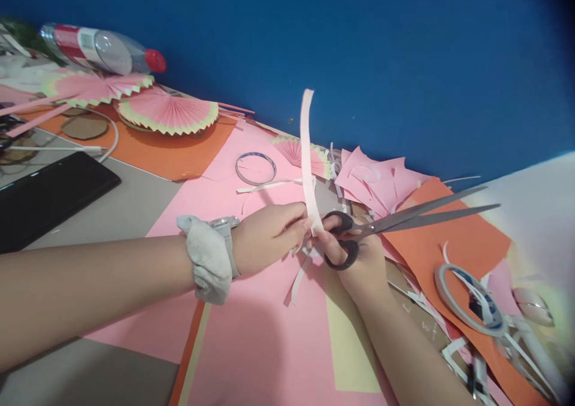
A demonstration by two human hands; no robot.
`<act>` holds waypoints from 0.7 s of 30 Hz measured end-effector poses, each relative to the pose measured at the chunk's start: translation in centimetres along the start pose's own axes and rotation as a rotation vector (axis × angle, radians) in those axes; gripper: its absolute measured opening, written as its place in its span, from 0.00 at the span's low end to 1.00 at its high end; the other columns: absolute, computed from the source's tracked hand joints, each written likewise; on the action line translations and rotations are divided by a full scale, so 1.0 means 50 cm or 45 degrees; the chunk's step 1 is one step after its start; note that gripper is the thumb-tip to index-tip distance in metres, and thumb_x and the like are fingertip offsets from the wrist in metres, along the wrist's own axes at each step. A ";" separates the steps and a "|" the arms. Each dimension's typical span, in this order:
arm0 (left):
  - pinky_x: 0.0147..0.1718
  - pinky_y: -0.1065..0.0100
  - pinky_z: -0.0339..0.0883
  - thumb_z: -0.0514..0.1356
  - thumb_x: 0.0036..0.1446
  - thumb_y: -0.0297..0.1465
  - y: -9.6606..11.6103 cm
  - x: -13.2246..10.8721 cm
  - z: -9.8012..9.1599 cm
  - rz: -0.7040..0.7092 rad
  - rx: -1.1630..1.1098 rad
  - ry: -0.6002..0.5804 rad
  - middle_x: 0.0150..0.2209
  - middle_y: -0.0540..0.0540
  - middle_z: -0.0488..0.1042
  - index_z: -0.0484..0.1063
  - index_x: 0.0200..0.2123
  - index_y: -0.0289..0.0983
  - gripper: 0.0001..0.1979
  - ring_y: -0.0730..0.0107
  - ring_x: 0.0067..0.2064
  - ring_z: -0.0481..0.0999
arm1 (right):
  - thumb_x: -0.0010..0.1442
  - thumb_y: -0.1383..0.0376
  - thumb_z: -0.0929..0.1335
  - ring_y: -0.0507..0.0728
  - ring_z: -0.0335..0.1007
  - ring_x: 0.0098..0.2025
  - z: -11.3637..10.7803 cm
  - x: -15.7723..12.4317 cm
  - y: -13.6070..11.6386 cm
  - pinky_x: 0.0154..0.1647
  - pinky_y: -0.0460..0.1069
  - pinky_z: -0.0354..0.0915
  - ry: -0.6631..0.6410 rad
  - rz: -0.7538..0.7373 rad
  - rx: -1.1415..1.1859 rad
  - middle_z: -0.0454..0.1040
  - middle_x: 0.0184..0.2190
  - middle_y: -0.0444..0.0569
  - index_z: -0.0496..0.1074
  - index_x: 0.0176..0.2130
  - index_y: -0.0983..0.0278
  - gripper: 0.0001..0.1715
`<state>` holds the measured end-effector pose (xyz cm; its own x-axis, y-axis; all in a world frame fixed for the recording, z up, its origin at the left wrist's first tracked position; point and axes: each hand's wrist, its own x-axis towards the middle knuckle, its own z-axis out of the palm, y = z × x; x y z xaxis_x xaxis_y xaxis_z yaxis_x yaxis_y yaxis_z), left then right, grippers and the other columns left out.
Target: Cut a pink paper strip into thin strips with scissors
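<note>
My left hand [272,235] is closed, its fingertips pinching the lower end of a pale narrow strip [306,154], which may be paper or tape backing. From there the strip stands up in a slight curve. Close against it, my right hand [362,265] has its fingers through the black handles of a pair of scissors [381,223]. The blades point away to the right, slightly apart, with nothing between them. Right fingertips meet the left ones near the strip's base; exactly which fingers touch it is partly hidden. Beneath both hands lies pink paper [242,346].
Folded pink paper fans [173,111] and a plastic bottle [108,50] lie at the back left, a black phone [58,196] nearer. Tape rolls [449,295], a mouse [533,306], orange paper [453,226] and scraps crowd the right. A blue wall [287,35] rises behind.
</note>
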<state>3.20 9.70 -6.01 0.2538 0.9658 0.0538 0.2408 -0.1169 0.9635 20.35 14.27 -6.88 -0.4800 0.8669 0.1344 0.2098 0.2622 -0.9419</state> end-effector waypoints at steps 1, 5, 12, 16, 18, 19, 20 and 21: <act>0.26 0.71 0.60 0.43 0.65 0.33 -0.001 0.000 0.001 0.000 0.016 0.006 0.24 0.54 0.65 0.60 0.30 0.37 0.13 0.77 0.25 0.66 | 0.58 0.61 0.69 0.52 0.66 0.26 0.000 -0.001 0.001 0.27 0.47 0.61 -0.017 0.008 0.006 0.70 0.26 0.44 0.67 0.28 0.63 0.10; 0.26 0.69 0.58 0.43 0.66 0.33 -0.002 -0.002 0.000 0.083 0.057 0.144 0.25 0.53 0.62 0.58 0.30 0.38 0.12 0.76 0.25 0.62 | 0.58 0.56 0.68 0.54 0.70 0.28 0.000 -0.005 -0.002 0.32 0.49 0.64 -0.182 -0.015 0.029 0.71 0.25 0.44 0.69 0.32 0.62 0.12; 0.29 0.68 0.59 0.43 0.66 0.32 0.000 -0.006 0.000 0.203 -0.051 0.375 0.27 0.50 0.60 0.58 0.33 0.37 0.10 0.73 0.28 0.60 | 0.58 0.44 0.63 0.56 0.67 0.27 -0.002 -0.007 -0.010 0.31 0.51 0.63 -0.483 -0.051 0.103 0.72 0.28 0.49 0.66 0.39 0.63 0.25; 0.29 0.67 0.60 0.43 0.66 0.32 0.000 -0.011 0.003 0.193 -0.091 0.466 0.27 0.50 0.59 0.58 0.35 0.38 0.09 0.73 0.29 0.61 | 0.58 0.44 0.62 0.54 0.63 0.27 -0.002 -0.007 -0.013 0.28 0.49 0.60 -0.599 0.007 0.139 0.70 0.30 0.49 0.65 0.41 0.63 0.27; 0.28 0.68 0.61 0.43 0.66 0.33 0.000 -0.014 0.004 0.228 -0.125 0.453 0.27 0.50 0.59 0.58 0.34 0.38 0.09 0.73 0.28 0.61 | 0.59 0.44 0.62 0.54 0.62 0.28 -0.002 -0.006 -0.018 0.31 0.49 0.59 -0.641 0.020 0.141 0.68 0.29 0.47 0.65 0.40 0.63 0.26; 0.27 0.68 0.61 0.44 0.66 0.34 0.000 -0.015 0.004 0.245 -0.139 0.442 0.27 0.51 0.59 0.57 0.34 0.39 0.09 0.73 0.28 0.62 | 0.58 0.44 0.62 0.54 0.61 0.28 -0.001 -0.005 -0.022 0.31 0.49 0.59 -0.660 0.034 0.130 0.67 0.29 0.47 0.64 0.39 0.63 0.26; 0.27 0.68 0.61 0.44 0.66 0.35 0.000 -0.016 0.004 0.257 -0.147 0.429 0.27 0.51 0.59 0.57 0.34 0.39 0.09 0.73 0.27 0.62 | 0.58 0.43 0.62 0.54 0.60 0.29 -0.001 -0.004 -0.028 0.31 0.49 0.59 -0.678 0.051 0.109 0.66 0.28 0.46 0.64 0.38 0.63 0.26; 0.26 0.68 0.60 0.44 0.66 0.35 0.000 -0.017 0.004 0.264 -0.149 0.416 0.27 0.51 0.59 0.56 0.34 0.39 0.09 0.73 0.27 0.62 | 0.58 0.43 0.62 0.54 0.59 0.28 -0.001 -0.002 -0.034 0.31 0.48 0.58 -0.692 0.072 0.076 0.65 0.28 0.45 0.65 0.37 0.63 0.26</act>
<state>3.19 8.84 -6.12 -0.0301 0.9494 0.3125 0.1027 -0.3081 0.9458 20.10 13.76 -5.27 -0.8433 0.5313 -0.0803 0.2071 0.1835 -0.9610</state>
